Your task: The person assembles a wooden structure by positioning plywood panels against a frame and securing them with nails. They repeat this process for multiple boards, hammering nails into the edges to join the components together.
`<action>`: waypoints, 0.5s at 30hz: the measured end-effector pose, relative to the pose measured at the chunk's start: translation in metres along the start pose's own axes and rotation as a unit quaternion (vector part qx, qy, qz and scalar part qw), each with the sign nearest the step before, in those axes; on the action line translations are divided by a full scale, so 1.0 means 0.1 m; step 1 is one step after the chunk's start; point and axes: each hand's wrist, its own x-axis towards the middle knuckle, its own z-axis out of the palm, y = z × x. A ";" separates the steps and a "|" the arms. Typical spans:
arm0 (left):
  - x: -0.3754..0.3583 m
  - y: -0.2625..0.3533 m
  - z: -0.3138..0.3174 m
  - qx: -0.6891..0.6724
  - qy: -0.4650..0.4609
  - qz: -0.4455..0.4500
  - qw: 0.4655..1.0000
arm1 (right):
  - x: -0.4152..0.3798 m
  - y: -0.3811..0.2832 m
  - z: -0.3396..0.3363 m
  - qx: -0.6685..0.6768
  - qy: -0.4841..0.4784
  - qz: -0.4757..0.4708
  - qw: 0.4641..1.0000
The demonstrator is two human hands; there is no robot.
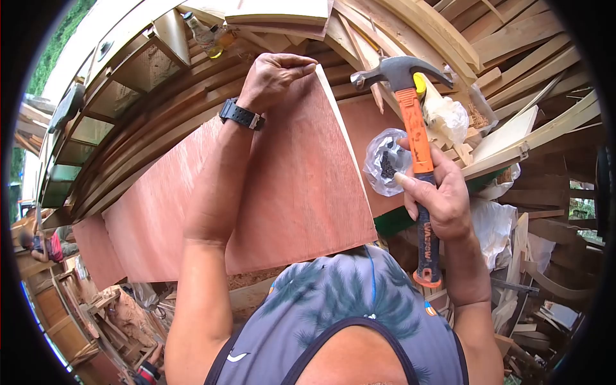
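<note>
A thin reddish plywood sheet (301, 173) lies in front of my body over curved timbers. My left hand (276, 74), with a black watch on its wrist, is closed in a pinch at the sheet's far corner; anything small between the fingertips is hidden. My right hand (443, 192) holds a claw hammer (416, 128) with an orange and dark handle, head pointing away from me. Right beside its thumb and fingertips is a clear plastic bag (378, 183) with small dark nails (387, 165) in it. The bag rests on another reddish panel (366, 122).
Curved wooden strips (410, 25) and offcuts are stacked at the far right. A glass bottle (202, 32) stands on the timbers at the back. White plastic sheeting (494, 228) hangs at the right. Another person (48, 247) is at the far left.
</note>
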 end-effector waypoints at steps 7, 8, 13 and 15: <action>-0.02 -0.03 0.01 0.004 0.005 0.012 1.000 | 0.14 -0.11 0.12 -0.071 0.023 -0.069 0.995; -0.01 -0.03 0.02 0.003 0.004 0.014 1.000 | 0.17 -0.12 0.11 -0.111 0.025 -0.054 0.992; 0.00 -0.09 0.01 -0.011 0.001 0.032 0.999 | 0.32 -0.13 0.16 -0.174 0.028 -0.058 0.983; 0.00 -0.13 0.01 -0.012 0.003 0.042 0.999 | 0.37 -0.16 0.18 -0.235 0.022 -0.109 0.966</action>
